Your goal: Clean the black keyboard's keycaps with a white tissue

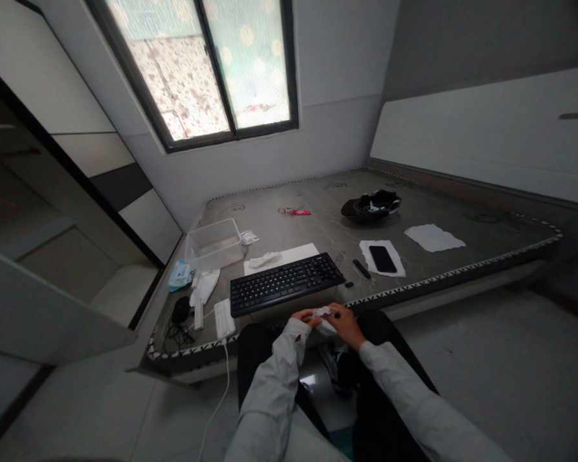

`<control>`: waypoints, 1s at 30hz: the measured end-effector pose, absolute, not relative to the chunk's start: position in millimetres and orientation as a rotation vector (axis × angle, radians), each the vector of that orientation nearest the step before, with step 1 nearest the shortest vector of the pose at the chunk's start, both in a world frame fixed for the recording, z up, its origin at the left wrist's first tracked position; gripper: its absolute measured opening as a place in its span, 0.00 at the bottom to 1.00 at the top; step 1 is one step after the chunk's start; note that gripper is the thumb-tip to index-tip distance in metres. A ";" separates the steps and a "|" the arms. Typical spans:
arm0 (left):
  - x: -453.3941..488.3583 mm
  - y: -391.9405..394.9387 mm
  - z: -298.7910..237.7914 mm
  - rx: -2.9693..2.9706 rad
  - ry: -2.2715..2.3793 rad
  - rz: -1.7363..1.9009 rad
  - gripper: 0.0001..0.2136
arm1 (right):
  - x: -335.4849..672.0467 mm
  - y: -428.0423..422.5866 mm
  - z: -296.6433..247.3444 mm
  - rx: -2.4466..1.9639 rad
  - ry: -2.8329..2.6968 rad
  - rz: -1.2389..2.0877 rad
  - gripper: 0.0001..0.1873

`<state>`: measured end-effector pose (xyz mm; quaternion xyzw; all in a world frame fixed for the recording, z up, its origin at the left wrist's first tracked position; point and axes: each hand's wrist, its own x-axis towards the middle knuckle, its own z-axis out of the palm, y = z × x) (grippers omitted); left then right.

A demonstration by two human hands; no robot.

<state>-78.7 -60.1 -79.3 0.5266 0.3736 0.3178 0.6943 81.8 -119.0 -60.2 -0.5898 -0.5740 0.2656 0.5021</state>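
Observation:
Both of my hands meet over my lap, just in front of the bed's edge. My left hand (306, 317) is closed on one side of a crumpled white tissue (324, 312). On the other side my right hand (347, 325) pinches the same tissue, part of which hangs below the fingers. Beyond them a black keyboard (286, 282) lies on the bed, partly over a white sheet of paper (308, 250). A small black piece (349, 284) and a black pen-like stick (362, 268) lie right of the keyboard.
A black phone (382, 259) rests on a white cloth, with another white sheet (433, 237) farther right. A dark cap (373, 206) and a red item (298, 212) lie behind. Leftward are a clear plastic box (215, 247), a power strip (224, 319) and a black mouse (181, 309).

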 end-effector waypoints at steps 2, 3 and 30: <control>-78.4 -62.0 -76.4 1.157 0.792 0.714 0.32 | 81.2 -118.9 -61.5 -1.470 -1.393 0.616 0.15; -78.0 -62.8 -75.4 1.159 0.791 0.718 0.32 | 80.6 -118.8 -62.7 -1.490 -1.391 0.608 0.15; -78.1 -59.0 -86.0 1.259 0.938 0.785 0.27 | 81.3 -113.4 -73.6 -1.485 -1.196 0.868 0.20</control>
